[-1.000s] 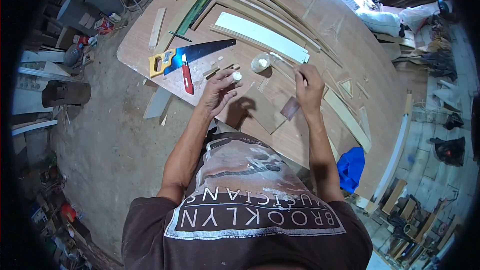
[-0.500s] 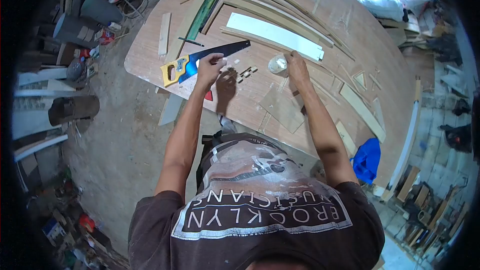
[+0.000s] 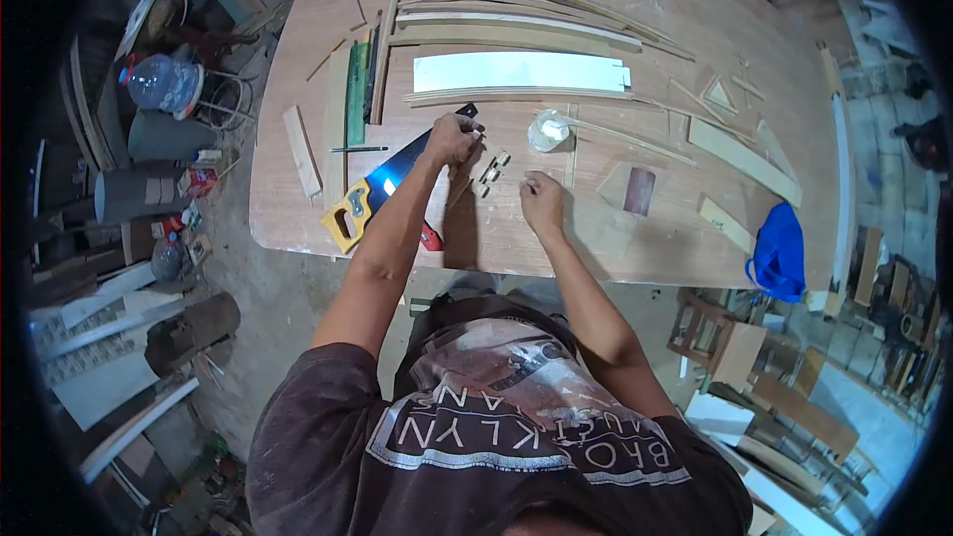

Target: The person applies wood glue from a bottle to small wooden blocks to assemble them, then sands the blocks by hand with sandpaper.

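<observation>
The left hand (image 3: 452,137) is pinching something small beside the saw blade (image 3: 402,167) (risking a nick); the right hand (image 3: 542,201), loosely curled and empty, is nearing the glue tub (image 3: 548,131), which could tip.

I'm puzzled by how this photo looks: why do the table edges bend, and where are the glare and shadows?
Head view: a fisheye lens bows the table edge and leaves dark corners; glare brightens the white strip and the saw blade; the left hand and its arm cast a shadow on the wood; the right hand looks sharp, while floor clutter at the rim is soft.
</observation>
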